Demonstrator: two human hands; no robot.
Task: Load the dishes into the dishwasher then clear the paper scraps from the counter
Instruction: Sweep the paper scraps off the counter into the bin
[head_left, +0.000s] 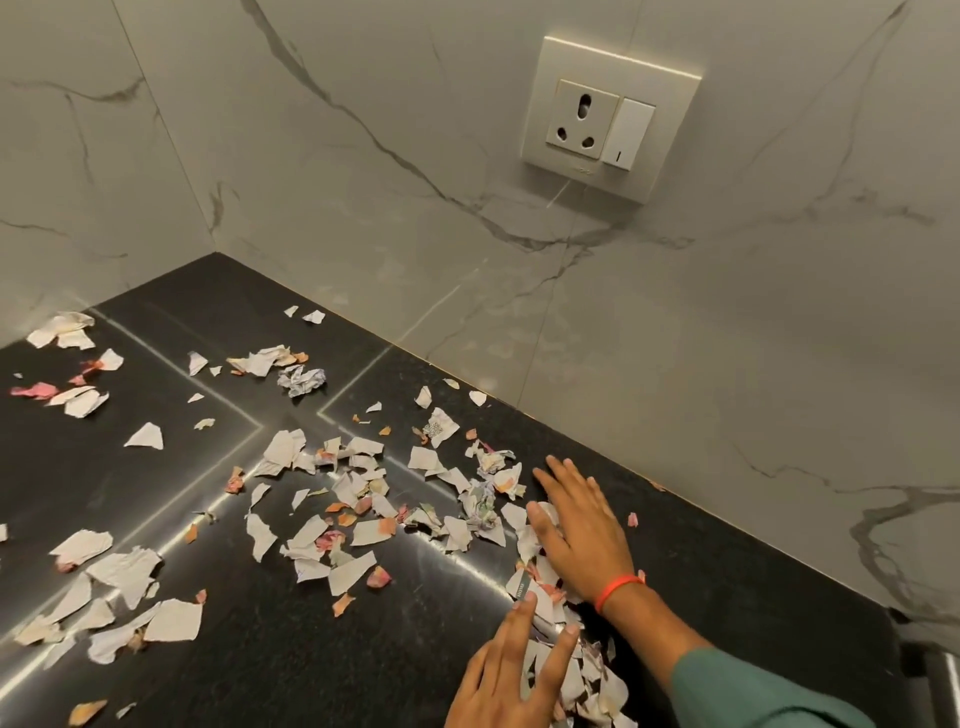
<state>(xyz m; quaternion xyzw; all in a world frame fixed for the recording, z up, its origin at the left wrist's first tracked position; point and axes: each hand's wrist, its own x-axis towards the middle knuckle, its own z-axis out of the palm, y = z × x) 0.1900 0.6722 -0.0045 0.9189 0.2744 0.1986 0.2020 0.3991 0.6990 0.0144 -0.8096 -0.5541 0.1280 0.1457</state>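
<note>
On the black worktop I see torn white and pink paper scraps; left hand and right hand lie flat, fingers straight, on them.

A single head-worn wide-angle camera looks forward and steeply down from above the black counter, facing its corner where two marble walls meet. It sits close: both hands enter at the lower right, and straight lines bow toward the edges. No second view shares the scene.

Marble-veined wall, white socket
</note>
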